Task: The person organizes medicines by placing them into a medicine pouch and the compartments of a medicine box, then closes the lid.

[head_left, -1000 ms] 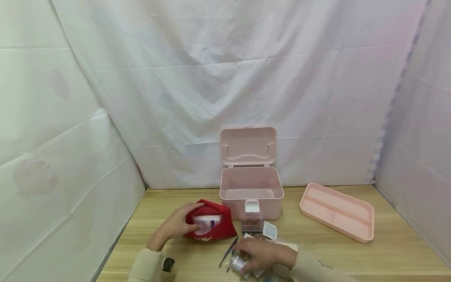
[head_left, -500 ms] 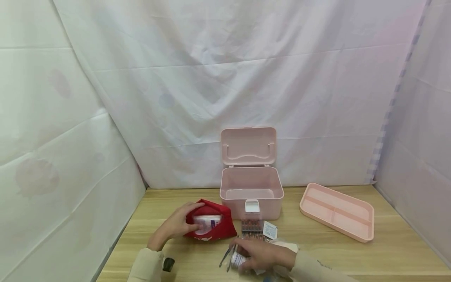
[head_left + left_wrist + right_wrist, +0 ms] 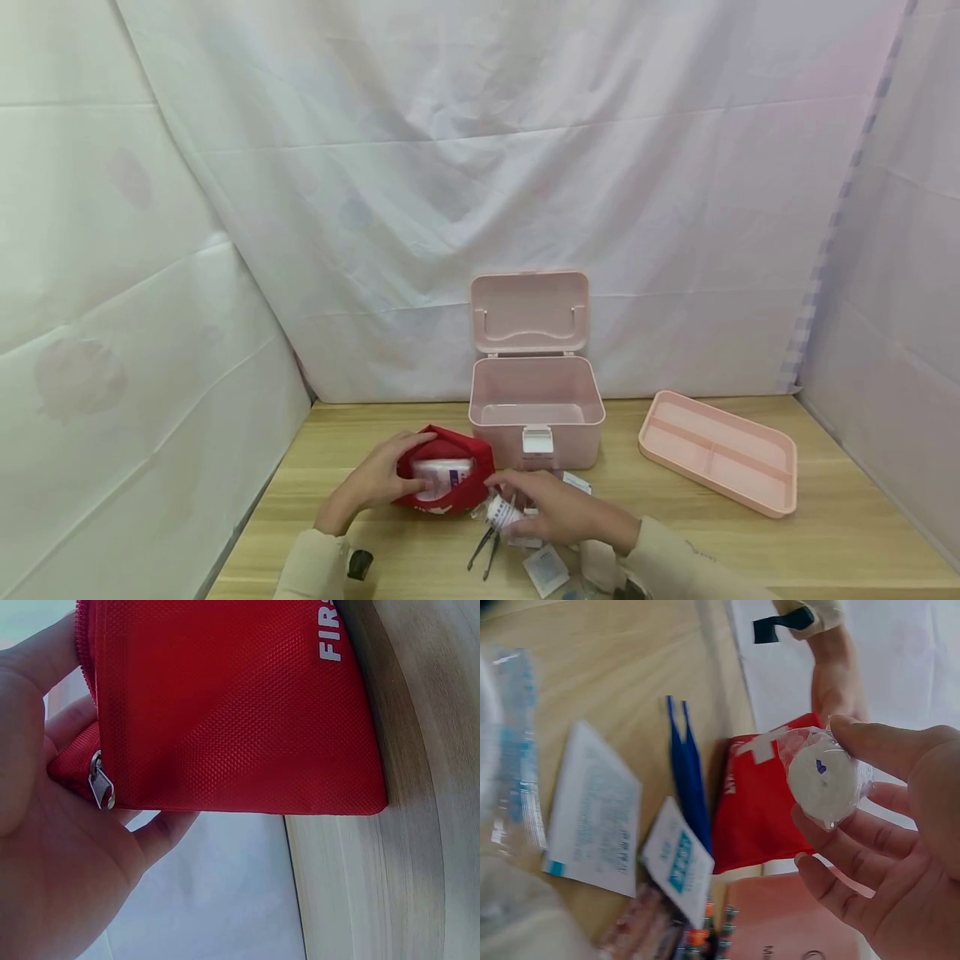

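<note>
A red first-aid pouch point(image 3: 240, 712) stands on the table, its zipped mouth spread wide. My left hand point(image 3: 378, 475) holds the pouch by its left edge, thumb at the opening and fingers behind. Inside it a white packet point(image 3: 442, 472) with blue print shows. My right hand point(image 3: 562, 506) grips a white bandage roll point(image 3: 821, 780) in clear wrap between thumb and fingers, just right of the pouch. Under that hand lie blue tweezers point(image 3: 686, 769), a large white sachet point(image 3: 596, 802) and a smaller sachet point(image 3: 679, 859). Blister packs point(image 3: 697, 937) are partly hidden.
Behind the pouch stands a pink box point(image 3: 487, 446) with its lid raised. A shallow pink divided tray point(image 3: 720, 479) lies at the right. Clear plastic packaging point(image 3: 517, 750) is close to my right wrist. White cloth point(image 3: 420, 208) hangs around the table.
My right hand has lifted the bandage roll from the loose items and carried it away from me toward the pouch. A sachet is uncovered below. My left hand keeps its place.
</note>
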`<state>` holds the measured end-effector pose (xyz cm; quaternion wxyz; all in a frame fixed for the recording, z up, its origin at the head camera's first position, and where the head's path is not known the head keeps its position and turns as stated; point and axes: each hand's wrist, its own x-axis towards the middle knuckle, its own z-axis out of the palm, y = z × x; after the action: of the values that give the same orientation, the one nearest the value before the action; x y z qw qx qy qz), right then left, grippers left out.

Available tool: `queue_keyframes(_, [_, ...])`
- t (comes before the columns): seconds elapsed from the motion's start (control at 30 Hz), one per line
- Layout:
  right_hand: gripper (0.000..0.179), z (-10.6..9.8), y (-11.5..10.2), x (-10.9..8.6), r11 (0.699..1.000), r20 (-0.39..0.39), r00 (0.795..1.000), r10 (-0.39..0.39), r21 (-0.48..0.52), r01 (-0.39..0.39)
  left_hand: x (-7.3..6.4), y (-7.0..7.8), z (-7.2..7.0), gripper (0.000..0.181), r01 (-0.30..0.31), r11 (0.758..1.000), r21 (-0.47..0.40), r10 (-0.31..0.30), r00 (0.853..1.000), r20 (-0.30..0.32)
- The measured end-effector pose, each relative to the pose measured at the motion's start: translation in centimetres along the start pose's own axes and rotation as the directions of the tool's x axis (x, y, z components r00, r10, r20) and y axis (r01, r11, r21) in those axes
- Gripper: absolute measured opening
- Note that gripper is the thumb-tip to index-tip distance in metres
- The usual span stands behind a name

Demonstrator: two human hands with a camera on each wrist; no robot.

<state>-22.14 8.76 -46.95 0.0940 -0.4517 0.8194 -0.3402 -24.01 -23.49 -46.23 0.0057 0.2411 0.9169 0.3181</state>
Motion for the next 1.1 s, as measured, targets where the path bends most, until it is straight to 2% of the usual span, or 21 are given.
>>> queue_keyframes(0.4, [0.061, -2.0, -1.2, 1.5, 0.999, -0.068, 0.997, -0.041, 0.012, 0.042, 0.0, 0.0, 0.1, 0.066, 0.007, 1.0, -0.005, -0.007, 1.0, -0.003])
queue_keyframes(0.8, [0.062, -3.2, -2.6, 2.6, 1.0, -0.081, 0.997, 0.01, -0.001, -0.01, 0.1, 0.0, 0.0, 0.066, -0.014, 1.0, 0.011, 0.014, 1.0, -0.013])
queue_keyframes(1.1, [0.063, -4.0, -3.2, 3.6, 0.999, -0.124, 0.991, -0.046, 0.002, 0.047, 0.1, 0.1, 0.1, 0.066, -0.01, 1.0, 0.02, 0.01, 1.0, -0.011])
